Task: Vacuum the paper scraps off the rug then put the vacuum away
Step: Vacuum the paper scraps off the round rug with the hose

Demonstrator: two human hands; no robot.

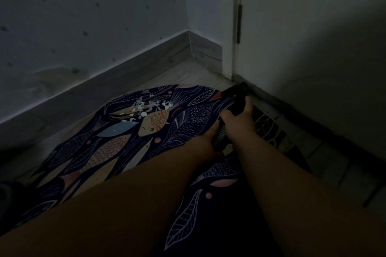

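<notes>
Clearly the right hand (240,120) curls its fingers (248,102) round the stiff black vacuum handle (231,93); the left hand (209,139) grips the ribbed, probably floppy hose (219,137) above the rug (188,115), well apart from featherlight paper scraps (146,107).

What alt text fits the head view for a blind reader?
In a dim room, the left hand and right hand grip a black vacuum hose over a fish-patterned rug. White paper scraps lie on it near the wall.
</notes>
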